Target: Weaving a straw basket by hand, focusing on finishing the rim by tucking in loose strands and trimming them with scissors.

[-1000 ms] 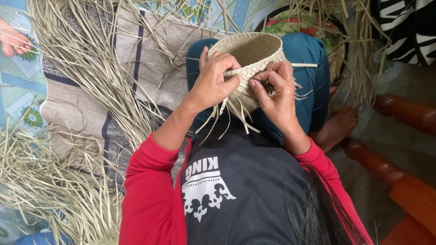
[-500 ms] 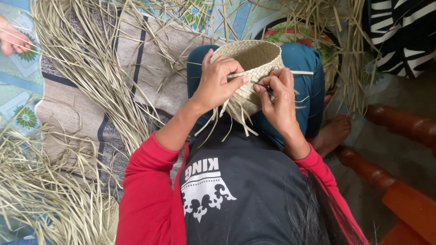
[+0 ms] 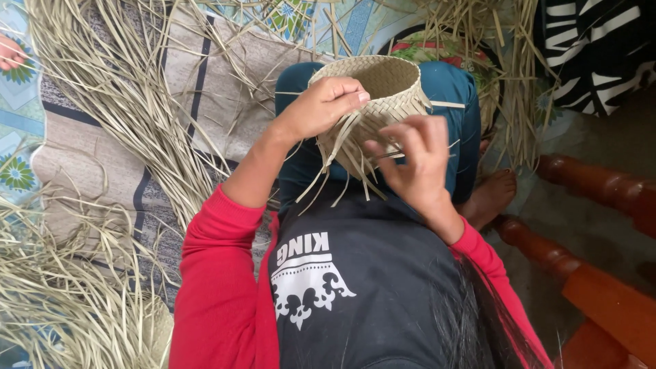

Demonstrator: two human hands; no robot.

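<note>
A small woven straw basket point(image 3: 393, 82) lies on its side on my lap, its opening facing away and loose strip ends hanging from its near edge. My left hand point(image 3: 321, 106) grips the basket's left wall near the rim, fingers curled over the weave. My right hand point(image 3: 413, 160) is just below the basket's near edge, thumb and fingers pinching a thin straw strand point(image 3: 383, 154) that runs back into the weave. One strip end point(image 3: 447, 104) sticks out from the basket's right side.
Heaps of loose straw strips point(image 3: 116, 102) cover the patterned mat point(image 3: 61, 157) on the left and far side. Another person's hand point(image 3: 10, 51) shows at the upper left edge. Orange turned wooden legs point(image 3: 594, 191) and black-and-white cloth point(image 3: 594, 48) stand on the right, my bare foot point(image 3: 492, 195) beside them.
My right hand has come off the basket's side and dropped toward me, drawing a strand out. My left hand has shifted up the basket wall toward the rim.
</note>
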